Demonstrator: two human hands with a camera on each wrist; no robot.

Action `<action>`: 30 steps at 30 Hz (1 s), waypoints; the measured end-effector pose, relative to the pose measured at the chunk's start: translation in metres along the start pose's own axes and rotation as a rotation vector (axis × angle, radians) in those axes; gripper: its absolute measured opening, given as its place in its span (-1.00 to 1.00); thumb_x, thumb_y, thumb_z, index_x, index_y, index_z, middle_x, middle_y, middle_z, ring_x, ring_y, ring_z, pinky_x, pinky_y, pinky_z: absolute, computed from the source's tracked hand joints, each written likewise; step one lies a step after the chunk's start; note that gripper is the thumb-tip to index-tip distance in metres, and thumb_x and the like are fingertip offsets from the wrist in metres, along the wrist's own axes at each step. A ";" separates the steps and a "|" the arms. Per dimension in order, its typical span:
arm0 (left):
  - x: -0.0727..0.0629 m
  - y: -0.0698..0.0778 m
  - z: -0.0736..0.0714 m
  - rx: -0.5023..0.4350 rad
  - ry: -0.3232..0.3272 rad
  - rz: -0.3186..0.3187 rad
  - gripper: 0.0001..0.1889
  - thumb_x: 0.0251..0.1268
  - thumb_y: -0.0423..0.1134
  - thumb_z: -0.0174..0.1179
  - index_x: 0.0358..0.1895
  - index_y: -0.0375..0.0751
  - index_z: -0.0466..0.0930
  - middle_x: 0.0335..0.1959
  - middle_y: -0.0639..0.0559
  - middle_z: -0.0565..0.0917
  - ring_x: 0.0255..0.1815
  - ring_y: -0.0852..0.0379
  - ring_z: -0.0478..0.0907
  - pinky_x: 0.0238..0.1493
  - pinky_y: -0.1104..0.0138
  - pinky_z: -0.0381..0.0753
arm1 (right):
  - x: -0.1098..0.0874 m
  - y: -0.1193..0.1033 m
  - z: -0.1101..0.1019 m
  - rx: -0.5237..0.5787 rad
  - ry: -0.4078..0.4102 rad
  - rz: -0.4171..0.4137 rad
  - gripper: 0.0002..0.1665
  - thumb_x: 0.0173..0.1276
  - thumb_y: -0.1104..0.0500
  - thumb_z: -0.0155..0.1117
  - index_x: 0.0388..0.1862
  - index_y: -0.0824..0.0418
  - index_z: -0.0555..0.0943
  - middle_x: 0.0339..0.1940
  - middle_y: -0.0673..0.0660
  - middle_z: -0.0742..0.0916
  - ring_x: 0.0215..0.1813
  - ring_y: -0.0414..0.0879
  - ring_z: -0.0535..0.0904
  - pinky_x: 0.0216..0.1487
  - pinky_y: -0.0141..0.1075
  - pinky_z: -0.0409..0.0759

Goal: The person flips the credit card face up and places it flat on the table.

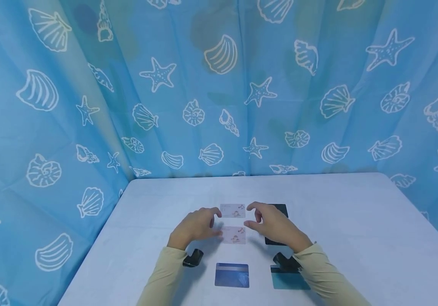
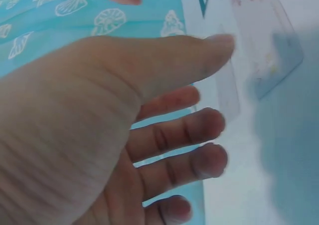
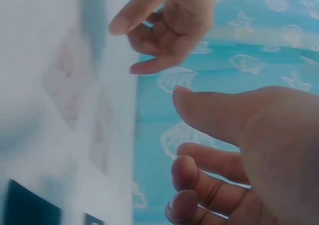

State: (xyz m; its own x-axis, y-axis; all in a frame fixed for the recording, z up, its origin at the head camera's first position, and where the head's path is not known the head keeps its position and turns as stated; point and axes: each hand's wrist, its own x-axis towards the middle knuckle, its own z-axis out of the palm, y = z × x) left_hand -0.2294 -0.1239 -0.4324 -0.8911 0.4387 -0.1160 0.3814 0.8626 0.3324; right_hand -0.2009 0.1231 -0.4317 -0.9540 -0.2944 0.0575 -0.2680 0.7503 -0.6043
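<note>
The white worktop (image 1: pixel 356 208) runs back to a far edge well beyond both hands, where a seashell-print curtain (image 1: pixel 180 95) hangs; its side edges lie well apart from the cards, leaving broad room left and right. Two pale pink cards (image 1: pixel 235 235) lie flat, one behind the other, between the left hand (image 1: pixel 196 224) and right hand (image 1: pixel 275 224). Both hands are held loosely, thumbs apart from fingers, gripping nothing. The left fingertips are just beside the pink cards' left edges; contact is unclear. The right hand partly covers something black (image 1: pixel 282 209).
</note>
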 end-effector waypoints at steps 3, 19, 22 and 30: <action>-0.001 0.001 -0.004 -0.007 0.054 0.042 -0.53 0.29 -0.08 0.44 0.21 -0.10 0.60 -0.35 0.08 0.62 -0.41 0.18 0.48 -0.34 0.34 0.48 | -0.002 -0.001 -0.012 0.004 0.026 -0.034 -0.47 0.41 0.02 0.43 0.28 0.20 0.59 -0.45 0.00 0.53 -0.42 -0.17 0.43 -0.42 -0.39 0.41; -0.002 0.032 -0.023 -0.079 0.268 0.127 -0.57 0.37 -0.04 0.38 0.24 -0.04 0.61 -0.20 0.01 0.70 -0.37 0.21 0.48 -0.36 0.45 0.49 | -0.027 0.015 -0.069 -0.018 0.154 -0.090 -0.48 0.44 0.05 0.40 0.28 0.22 0.57 -0.41 0.00 0.52 -0.36 -0.16 0.43 -0.41 -0.39 0.45; -0.004 0.040 -0.022 -0.105 0.264 0.118 -0.57 0.38 -0.03 0.37 0.25 -0.04 0.61 -0.19 0.02 0.70 -0.36 0.20 0.50 -0.34 0.45 0.52 | -0.034 0.017 -0.071 -0.024 0.154 -0.072 -0.46 0.43 0.01 0.41 0.29 0.21 0.57 -0.40 -0.01 0.52 -0.34 -0.16 0.41 -0.42 -0.40 0.43; 0.005 0.055 -0.020 -0.147 0.286 0.107 -0.58 0.40 0.02 0.34 0.23 0.00 0.61 -0.22 0.06 0.68 -0.36 0.22 0.49 -0.33 0.43 0.52 | -0.038 0.022 -0.075 -0.046 0.141 -0.042 -0.44 0.43 0.01 0.41 0.31 0.20 0.55 -0.38 0.00 0.54 -0.34 -0.15 0.42 -0.44 -0.40 0.43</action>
State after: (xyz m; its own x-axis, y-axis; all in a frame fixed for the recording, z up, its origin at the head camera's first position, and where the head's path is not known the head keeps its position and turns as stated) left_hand -0.2175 -0.0794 -0.3957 -0.8889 0.4181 0.1875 0.4554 0.7609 0.4622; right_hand -0.1810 0.1955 -0.3878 -0.9505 -0.2419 0.1950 -0.3105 0.7662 -0.5626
